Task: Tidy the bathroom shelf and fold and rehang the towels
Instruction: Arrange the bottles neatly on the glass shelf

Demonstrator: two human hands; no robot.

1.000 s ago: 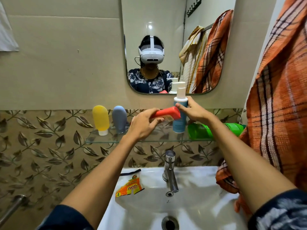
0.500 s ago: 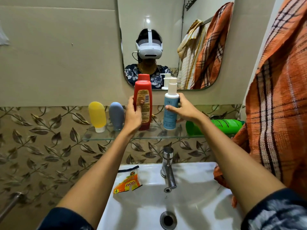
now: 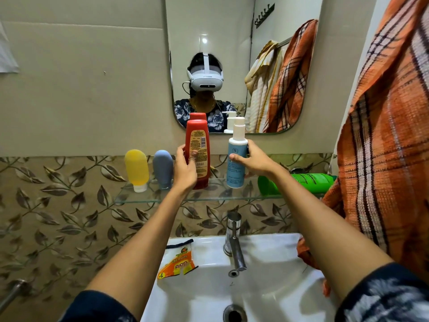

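Head view: left hand [image 3: 185, 169] wrapped around red bottle [image 3: 197, 154], upright, base on glass shelf [image 3: 144, 197]. Right hand [image 3: 251, 161] clamped on blue pump bottle [image 3: 236, 159], upright, base at the shelf. Yellow tube [image 3: 137, 169] and grey tube [image 3: 163, 168] stand at left, cap-down. Green bottle [image 3: 299, 182] lies on its side at right. Orange plaid towel [image 3: 385, 140] hangs far right. Scrub-pad packet [image 3: 177, 263] on sink [image 3: 278, 287] rim, beside tap [image 3: 234, 240].

The lower left side of the red bottle [image 3: 197, 154] is covered by the left hand [image 3: 185, 169]. The green bottle [image 3: 299, 183] is partly hidden behind the right forearm and the orange plaid towel [image 3: 385, 140], which is cut off at the right edge. The label print cannot be read.
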